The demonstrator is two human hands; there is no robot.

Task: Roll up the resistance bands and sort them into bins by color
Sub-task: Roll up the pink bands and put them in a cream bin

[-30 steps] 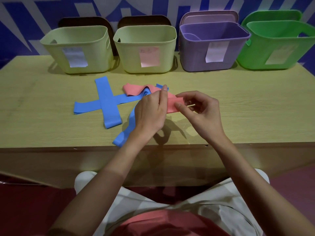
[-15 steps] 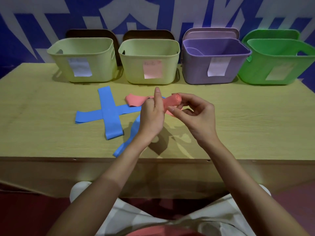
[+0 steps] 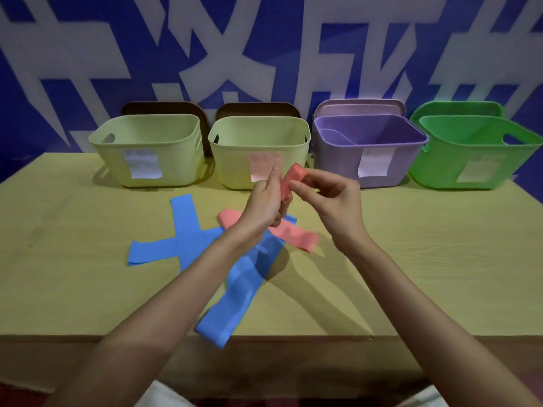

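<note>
A rolled pink band (image 3: 289,180) is held up above the table between my left hand (image 3: 266,205) and my right hand (image 3: 333,201); both grip it, the right at its upper end. Another pink band (image 3: 296,235) lies flat under my hands. Two blue bands (image 3: 183,233) form a cross at the left, and a third blue band (image 3: 238,292) runs toward the front edge, partly under my left forearm. Along the back stand two pale yellow bins (image 3: 147,133) (image 3: 258,133), a purple bin (image 3: 373,142) and a green bin (image 3: 470,154).
Each bin has a paper label on its front. Lids lean against the blue and white wall behind the bins. The wooden table (image 3: 426,259) ends at a front edge near my lap.
Both hands have lifted the pink band off the table and rolled it tighter; it now stands up as a compact roll in front of the second yellow bin.
</note>
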